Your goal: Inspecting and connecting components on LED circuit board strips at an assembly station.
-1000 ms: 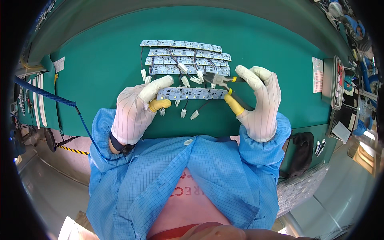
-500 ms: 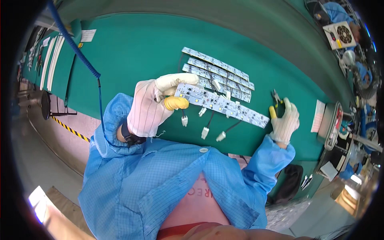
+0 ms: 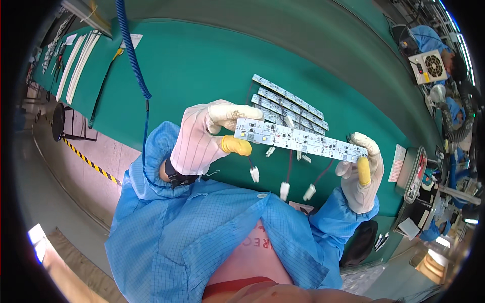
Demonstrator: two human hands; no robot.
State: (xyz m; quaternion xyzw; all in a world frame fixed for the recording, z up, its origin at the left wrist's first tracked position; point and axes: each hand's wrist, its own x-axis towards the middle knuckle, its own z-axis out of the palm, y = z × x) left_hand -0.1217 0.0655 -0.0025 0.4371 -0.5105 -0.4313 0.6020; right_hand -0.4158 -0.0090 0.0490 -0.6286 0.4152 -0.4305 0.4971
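Red lettering on pink shirt, partly covered by blue coat. Printed sheet at bench's right edge has reddish rows, too small to read.

Strip board: long, narrow, white, dark components and small yellowish squares on its face. Wires with white connectors hang below. It's held up near bench's front edge, spanning both hands.

Left hand: thumb and forefinger pinching its left end. Right hand: thumb and fingers pinching the right end. Both gloved, thumbs yellow-covered.

Other strip boards lie side by side behind it. Metal tray, right edge: contents partly red, can't identify.
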